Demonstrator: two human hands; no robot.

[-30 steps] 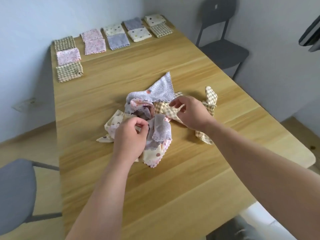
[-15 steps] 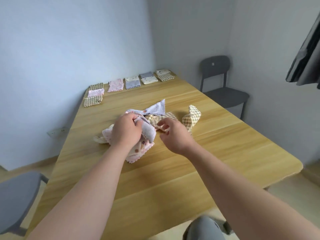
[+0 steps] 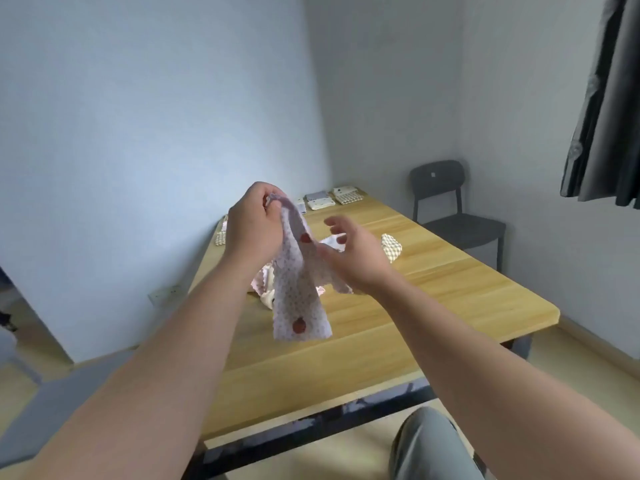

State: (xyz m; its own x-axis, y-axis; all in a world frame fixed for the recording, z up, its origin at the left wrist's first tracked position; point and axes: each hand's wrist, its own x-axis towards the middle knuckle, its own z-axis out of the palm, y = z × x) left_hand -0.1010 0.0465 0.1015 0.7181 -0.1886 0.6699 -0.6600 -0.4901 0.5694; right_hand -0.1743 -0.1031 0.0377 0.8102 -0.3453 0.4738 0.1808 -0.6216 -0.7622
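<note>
Both hands have risen off the tabletop (image 3: pixel 450 299) since a second ago, and the left hand (image 3: pixel 254 226) has lifted one spotted cloth (image 3: pixel 299 299) clear of the heap (image 3: pixel 263 285). That hand now pinches the cloth by its top corner, fingers closed on the fabric, so it hangs limp in the air above the near side of the heap. The right hand (image 3: pixel 356 258) is beside the hanging cloth with its fingers (image 3: pixel 334 223) spread apart and gripping nothing firmly; whether the palm brushes a side edge I cannot tell. The cloth looks light, thin and quite soft, so it will droop and twist from any single hold. Probably the best grip is a second pinch at the neighbouring corner, to stretch the edge taut. By count, one cloth is in hand. At least three more lie crumpled in the heap, among them a checked cloth (image 3: pixel 392 247). Four folded cloths (image 3: pixel 320 200) show plainly at the far corner, and others are hidden behind the hands. One dark chair (image 3: pixel 446 206) stands beyond.
</note>
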